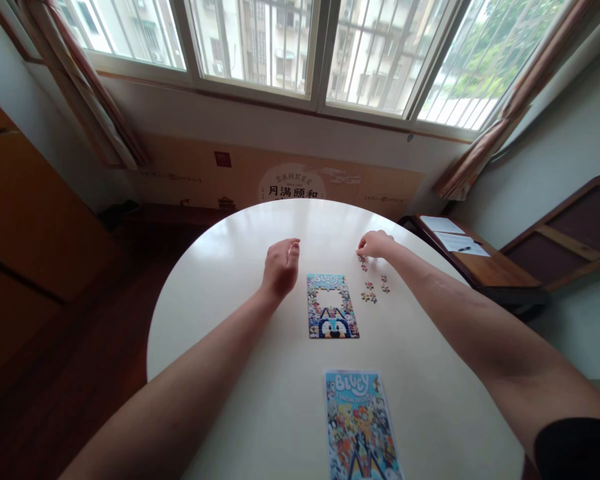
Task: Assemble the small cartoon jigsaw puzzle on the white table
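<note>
A jigsaw puzzle (347,315) lies on the white table, its frame filled in around a bare gap in the upper middle. Just up and left of it, my left hand (281,268) rests on its side with the fingers curled in and nothing visible in them. On the far right, my right hand (377,244) pinches a small puzzle piece at its fingertips, low over the tabletop. Loose puzzle pieces (369,297) lie in small groups between the puzzle and my right forearm. Closer to me is a printed picture sheet (361,420) lettered "Bluey", cut off by the lower edge.
The round white table (205,320) has its curved far edge near a low panel under the window. To the right stands a wooden side table (505,270) with papers (455,241) and a dark pen on it. Curtains (505,127) hang beside the windows.
</note>
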